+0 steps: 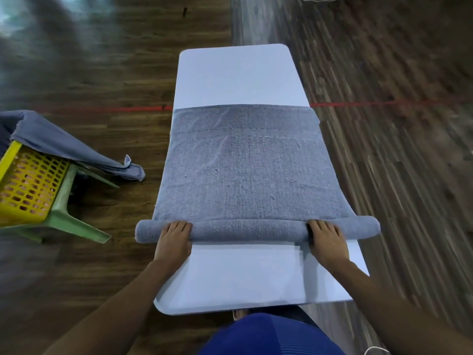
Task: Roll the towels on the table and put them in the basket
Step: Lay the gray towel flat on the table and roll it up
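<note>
Both the left hand and right hand are curled over the rolled end of the towel, where even pressure is needed for a tight roll.

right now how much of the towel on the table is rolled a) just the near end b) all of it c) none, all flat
a: the towel is rolled only at its near edge, where the left hand and right hand grip it; the rest lies flat.

green chair on wood floor (red line across).
</note>
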{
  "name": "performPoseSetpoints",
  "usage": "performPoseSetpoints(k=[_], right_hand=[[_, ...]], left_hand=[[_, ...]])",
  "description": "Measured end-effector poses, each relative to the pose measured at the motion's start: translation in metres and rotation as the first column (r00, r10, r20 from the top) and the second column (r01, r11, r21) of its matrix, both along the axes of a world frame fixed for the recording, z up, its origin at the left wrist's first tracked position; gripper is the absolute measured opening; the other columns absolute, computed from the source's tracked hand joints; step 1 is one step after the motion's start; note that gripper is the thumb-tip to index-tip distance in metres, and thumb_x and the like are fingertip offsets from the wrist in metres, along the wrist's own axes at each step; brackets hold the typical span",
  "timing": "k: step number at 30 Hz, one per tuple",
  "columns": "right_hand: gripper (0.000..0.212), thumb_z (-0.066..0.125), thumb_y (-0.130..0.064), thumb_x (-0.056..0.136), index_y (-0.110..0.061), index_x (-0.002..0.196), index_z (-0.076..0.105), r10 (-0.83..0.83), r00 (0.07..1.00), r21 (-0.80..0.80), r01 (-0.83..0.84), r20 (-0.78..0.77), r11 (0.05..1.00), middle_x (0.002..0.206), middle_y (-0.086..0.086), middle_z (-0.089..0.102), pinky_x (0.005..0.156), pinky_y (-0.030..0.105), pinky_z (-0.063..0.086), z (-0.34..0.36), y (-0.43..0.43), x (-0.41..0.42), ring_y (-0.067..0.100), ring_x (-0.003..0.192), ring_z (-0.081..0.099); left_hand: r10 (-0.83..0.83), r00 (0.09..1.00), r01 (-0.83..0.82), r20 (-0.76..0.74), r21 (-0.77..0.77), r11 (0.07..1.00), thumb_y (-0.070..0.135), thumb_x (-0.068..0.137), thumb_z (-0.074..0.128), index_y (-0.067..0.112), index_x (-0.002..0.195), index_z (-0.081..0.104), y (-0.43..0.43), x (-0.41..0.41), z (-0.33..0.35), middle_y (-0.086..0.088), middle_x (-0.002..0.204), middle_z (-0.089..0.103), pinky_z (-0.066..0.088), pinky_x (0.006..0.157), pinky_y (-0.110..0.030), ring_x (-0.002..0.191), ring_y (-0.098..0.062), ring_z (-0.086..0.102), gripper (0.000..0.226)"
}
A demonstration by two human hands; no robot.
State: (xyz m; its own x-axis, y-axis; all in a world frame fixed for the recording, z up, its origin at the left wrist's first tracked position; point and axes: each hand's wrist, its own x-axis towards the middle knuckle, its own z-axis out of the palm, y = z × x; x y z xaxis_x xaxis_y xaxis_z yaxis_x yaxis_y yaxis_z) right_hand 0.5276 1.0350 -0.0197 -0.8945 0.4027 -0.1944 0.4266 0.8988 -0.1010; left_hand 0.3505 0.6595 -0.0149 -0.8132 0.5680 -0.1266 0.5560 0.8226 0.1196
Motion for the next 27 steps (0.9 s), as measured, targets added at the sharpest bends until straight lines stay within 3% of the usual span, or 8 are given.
performPoseSetpoints(k=[4,8,10,12,15,17,22,27], right_hand=[[0.034,0.056,-0.031,0.083,-0.024,0.117,0.057,0.026,0.992,-0.041,-0.022,0.120,0.999,0.117,-0.002,0.064,0.097,0.038,0.031,0.015,0.009,-0.016,0.023,0.115,0.053],[0.029,0.048,-0.036,0.088,-0.027,0.115,0.056,-0.012,0.957,-0.102,0.043,0.290,0.994,0.115,0.000,0.064,0.094,0.038,0.026,0.024,0.010,-0.018,0.020,0.114,0.050],[0.031,0.054,-0.035,0.084,-0.026,0.113,0.052,-0.042,0.973,-0.072,0.060,0.226,0.996,0.114,-0.001,0.059,0.092,0.040,0.026,0.018,0.010,-0.011,0.023,0.113,0.047],[0.034,0.065,-0.026,0.076,-0.022,0.108,0.054,-0.061,0.996,-0.010,0.061,0.067,0.998,0.108,0.003,0.056,0.085,0.043,0.033,0.011,0.008,-0.005,0.031,0.103,0.051],[0.032,0.074,-0.008,0.068,-0.018,0.094,0.059,-0.017,0.997,0.023,0.019,-0.077,1.000,0.095,0.006,0.057,0.071,0.041,0.038,0.004,0.002,0.002,0.032,0.086,0.053],[0.037,0.075,-0.006,0.065,-0.016,0.097,0.059,0.001,0.997,0.029,0.001,-0.075,1.000,0.098,0.006,0.059,0.072,0.042,0.042,0.002,-0.003,0.006,0.031,0.088,0.056],[0.050,0.075,-0.014,0.068,-0.014,0.115,0.057,-0.003,1.000,-0.011,0.003,0.011,1.000,0.112,0.006,0.063,0.094,0.046,0.045,0.001,-0.004,0.007,0.030,0.106,0.059],[0.035,0.059,-0.034,0.082,-0.024,0.115,0.050,0.009,0.992,-0.018,-0.007,0.129,1.000,0.116,-0.002,0.060,0.095,0.039,0.035,0.016,0.000,-0.009,0.023,0.112,0.053]], left_hand=[[-0.022,0.999,0.024,0.048,-0.062,0.998,0.026,0.074,0.063,0.015,0.093,0.067,0.003,-0.005,0.006,-0.005,0.094,0.069,0.045,0.092,-0.044,0.091,-0.026,0.062,0.022],[0.042,0.968,-0.006,0.245,-0.145,0.989,0.042,0.077,0.034,0.021,0.075,0.057,0.002,-0.013,0.010,0.000,0.086,0.065,0.031,0.098,-0.041,0.090,-0.020,0.057,0.032],[0.080,0.969,-0.079,0.235,-0.011,0.997,0.040,0.076,0.039,0.020,0.079,0.059,-0.001,-0.015,0.005,0.002,0.086,0.063,0.030,0.093,-0.040,0.090,-0.020,0.056,0.028],[0.115,0.988,-0.128,0.100,0.134,0.983,0.032,0.076,0.047,0.019,0.091,0.062,-0.003,-0.013,0.001,0.001,0.093,0.061,0.032,0.086,-0.040,0.093,-0.022,0.054,0.024],[0.116,0.992,-0.101,-0.048,0.232,0.967,0.026,0.082,0.043,0.016,0.084,0.061,0.003,-0.004,0.001,-0.003,0.086,0.060,0.041,0.075,-0.042,0.082,-0.026,0.055,0.021],[0.052,0.995,-0.035,-0.082,0.196,0.980,0.026,0.082,0.043,0.013,0.084,0.065,0.006,0.007,0.000,-0.005,0.085,0.064,0.050,0.073,-0.041,0.080,-0.027,0.061,0.026],[-0.044,0.997,0.045,-0.062,0.006,0.999,0.018,0.058,0.080,0.010,0.108,0.068,-0.002,0.014,-0.005,-0.007,0.106,0.070,0.052,0.089,-0.041,0.096,-0.025,0.066,0.052],[-0.018,1.000,0.018,0.018,0.014,1.000,0.027,0.074,0.067,0.018,0.099,0.068,0.004,0.003,0.006,-0.002,0.099,0.070,0.046,0.094,-0.039,0.092,-0.023,0.063,0.027]])
